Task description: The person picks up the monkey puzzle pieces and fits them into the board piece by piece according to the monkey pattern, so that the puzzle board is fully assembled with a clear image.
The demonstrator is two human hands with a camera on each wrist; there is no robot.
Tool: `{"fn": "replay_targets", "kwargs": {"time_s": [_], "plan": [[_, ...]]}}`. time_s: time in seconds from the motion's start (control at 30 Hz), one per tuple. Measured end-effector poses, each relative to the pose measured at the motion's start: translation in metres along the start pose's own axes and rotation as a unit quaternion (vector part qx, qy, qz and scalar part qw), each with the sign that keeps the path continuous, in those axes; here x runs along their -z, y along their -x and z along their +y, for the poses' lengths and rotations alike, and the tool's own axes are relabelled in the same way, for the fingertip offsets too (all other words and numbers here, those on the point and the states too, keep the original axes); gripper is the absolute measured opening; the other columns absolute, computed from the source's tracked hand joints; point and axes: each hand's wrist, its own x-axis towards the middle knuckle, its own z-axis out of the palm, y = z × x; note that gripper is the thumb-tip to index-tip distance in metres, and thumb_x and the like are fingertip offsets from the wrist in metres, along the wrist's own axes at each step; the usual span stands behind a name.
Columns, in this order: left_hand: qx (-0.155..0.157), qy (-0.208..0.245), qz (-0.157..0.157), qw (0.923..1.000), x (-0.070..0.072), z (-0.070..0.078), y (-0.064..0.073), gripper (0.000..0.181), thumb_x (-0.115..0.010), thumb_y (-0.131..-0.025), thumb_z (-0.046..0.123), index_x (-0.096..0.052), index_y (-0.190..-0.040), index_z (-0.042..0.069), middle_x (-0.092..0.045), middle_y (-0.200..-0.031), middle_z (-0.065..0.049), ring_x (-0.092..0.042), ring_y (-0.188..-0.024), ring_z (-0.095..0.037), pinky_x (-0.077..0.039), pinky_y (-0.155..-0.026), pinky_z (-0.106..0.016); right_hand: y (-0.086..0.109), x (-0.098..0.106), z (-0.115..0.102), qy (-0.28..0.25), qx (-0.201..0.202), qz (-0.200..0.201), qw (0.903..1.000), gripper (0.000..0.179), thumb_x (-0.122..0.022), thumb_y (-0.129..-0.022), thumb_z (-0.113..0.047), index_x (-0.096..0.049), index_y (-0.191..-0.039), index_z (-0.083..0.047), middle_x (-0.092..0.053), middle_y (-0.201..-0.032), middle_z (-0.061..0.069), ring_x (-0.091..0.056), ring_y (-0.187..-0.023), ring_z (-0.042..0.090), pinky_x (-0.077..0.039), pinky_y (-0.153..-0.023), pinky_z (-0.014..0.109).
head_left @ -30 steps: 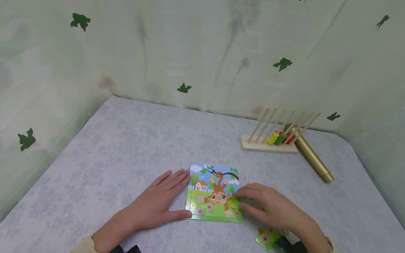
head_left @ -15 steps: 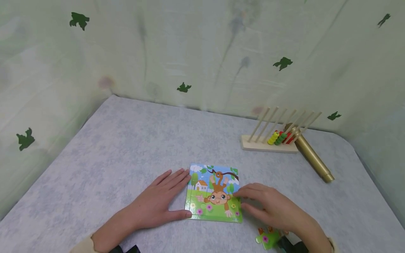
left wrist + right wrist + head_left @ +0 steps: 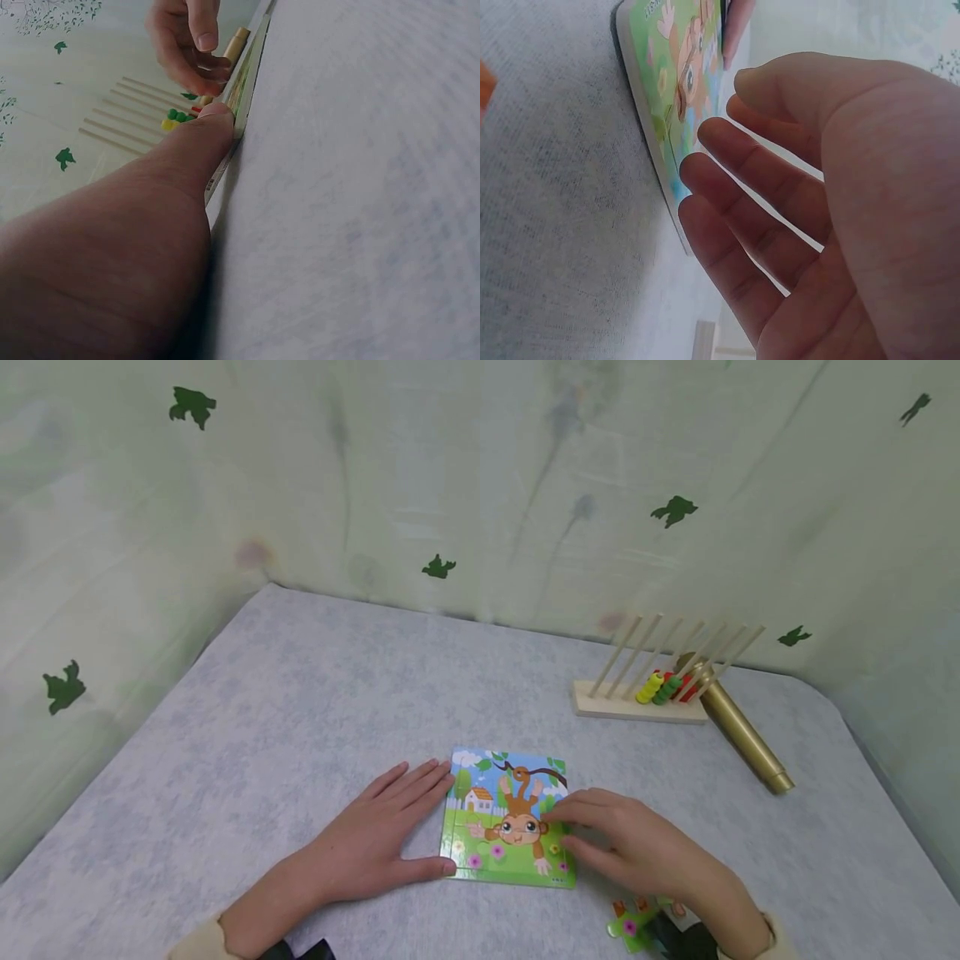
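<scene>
A square jigsaw puzzle (image 3: pixel 506 858) with a picture of a monkey hanging from a branch lies flat in front of me. Along its left side rests my left hand (image 3: pixel 375 839), fingers spread straight, fingertips at the edge and thumb tip on the lower left corner. In the left wrist view that thumb (image 3: pixel 191 146) lies against the puzzle's side. My right hand (image 3: pixel 637 843) hovers at the right edge, its fingertips over the picture. The right wrist view shows its loosely bent fingers (image 3: pixel 742 240) apart from the thumb, with nothing between them.
Green puzzle pieces (image 3: pixel 628 930) lie under my right wrist, partly hidden. Farther back stands a wooden bead rack (image 3: pixel 637 713) with yellow, green and red beads on slanted rods. A brass-coloured tube (image 3: pixel 742 739) lies beside it. A patterned curtain (image 3: pixel 480 485) surrounds the table.
My right hand has shifted slightly left, so its fingertips reach a little farther over the puzzle. The left hand and the puzzle stay in place.
</scene>
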Motion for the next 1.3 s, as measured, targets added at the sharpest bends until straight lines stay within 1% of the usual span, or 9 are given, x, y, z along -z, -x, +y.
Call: {"fn": "replay_targets", "kwargs": {"time_s": [0.17, 0.33, 0.5, 0.77, 0.93, 1.1, 1.23, 1.3], "plan": [[0.001, 0.001, -0.004, 1.0, 0.001, 0.0, -0.001, 0.099, -0.047, -0.092, 0.08, -0.032, -0.163, 0.013, -0.025, -0.171, 0.002, -0.02, -0.159, -0.018, -0.01, -0.129, -0.039, -0.004, 0.0, -0.001, 0.005, 0.001, -0.003, 1.0, 0.025, -0.066, -0.103, -0.023, -0.071, -0.126, -0.029, -0.067, -0.123, -0.019, -0.063, -0.114, 0.003, -0.059, -0.094, 0.035], [0.003, 0.003, -0.007, 1.0, 0.001, 0.0, 0.0, 0.099, -0.048, -0.092, 0.08, -0.032, -0.163, 0.013, -0.025, -0.171, 0.003, -0.02, -0.159, -0.017, -0.01, -0.129, -0.039, -0.008, 0.0, -0.002, 0.007, 0.009, -0.004, 0.9999, 0.025, -0.066, -0.103, -0.022, -0.071, -0.127, -0.027, -0.068, -0.123, -0.018, -0.063, -0.113, 0.003, -0.059, -0.093, 0.035], [0.001, -0.001, -0.001, 1.0, 0.001, -0.001, 0.001, 0.098, -0.048, -0.092, 0.08, -0.033, -0.163, 0.013, -0.026, -0.171, 0.002, -0.021, -0.159, -0.018, -0.011, -0.129, -0.039, -0.011, -0.001, -0.001, 0.007, 0.009, -0.009, 0.9999, 0.025, -0.064, -0.104, -0.022, -0.071, -0.128, -0.028, -0.068, -0.124, -0.017, -0.064, -0.114, 0.004, -0.059, -0.094, 0.035], [0.004, 0.008, -0.009, 0.9999, 0.002, 0.001, 0.0, 0.099, -0.047, -0.092, 0.08, -0.03, -0.164, 0.014, -0.024, -0.171, 0.003, -0.019, -0.159, -0.017, -0.008, -0.129, -0.037, -0.009, -0.001, 0.0, 0.003, 0.0, -0.014, 0.9999, 0.024, -0.062, -0.105, -0.026, -0.071, -0.128, -0.03, -0.068, -0.123, -0.018, -0.064, -0.113, 0.004, -0.059, -0.093, 0.035], [0.006, 0.009, -0.01, 0.9999, 0.002, 0.001, 0.001, 0.098, -0.047, -0.092, 0.08, -0.031, -0.163, 0.014, -0.024, -0.171, 0.003, -0.019, -0.159, -0.017, -0.009, -0.129, -0.039, -0.008, 0.0, 0.0, 0.002, 0.0, -0.01, 0.9999, 0.025, -0.064, -0.104, -0.025, -0.071, -0.127, -0.03, -0.067, -0.123, -0.019, -0.064, -0.113, 0.003, -0.059, -0.093, 0.035], [0.004, 0.005, -0.004, 1.0, 0.002, 0.002, 0.001, 0.097, -0.047, -0.093, 0.079, -0.032, -0.163, 0.013, -0.026, -0.171, 0.002, -0.021, -0.159, -0.019, -0.013, -0.129, -0.042, -0.008, 0.0, 0.001, 0.003, 0.009, -0.006, 0.9999, 0.024, -0.063, -0.104, -0.024, -0.071, -0.127, -0.028, -0.069, -0.123, -0.017, -0.064, -0.113, 0.005, -0.059, -0.093, 0.036], [0.006, 0.002, -0.005, 1.0, 0.002, 0.002, 0.001, 0.098, -0.047, -0.093, 0.08, -0.032, -0.163, 0.013, -0.025, -0.171, 0.003, -0.02, -0.159, -0.018, -0.011, -0.129, -0.039, -0.007, 0.0, 0.002, 0.001, 0.009, -0.009, 0.9999, 0.024, -0.062, -0.105, -0.025, -0.07, -0.128, -0.029, -0.069, -0.123, -0.017, -0.064, -0.114, 0.006, -0.059, -0.094, 0.037], [0.002, 0.001, -0.002, 1.0, 0.002, 0.002, 0.001, 0.098, -0.047, -0.093, 0.079, -0.032, -0.163, 0.013, -0.026, -0.171, 0.002, -0.021, -0.159, -0.018, -0.012, -0.129, -0.04, -0.007, 0.0, 0.003, 0.001, 0.01, -0.009, 0.9999, 0.024, -0.061, -0.106, -0.025, -0.07, -0.128, -0.029, -0.069, -0.123, -0.017, -0.064, -0.114, 0.007, -0.059, -0.094, 0.037]]}}
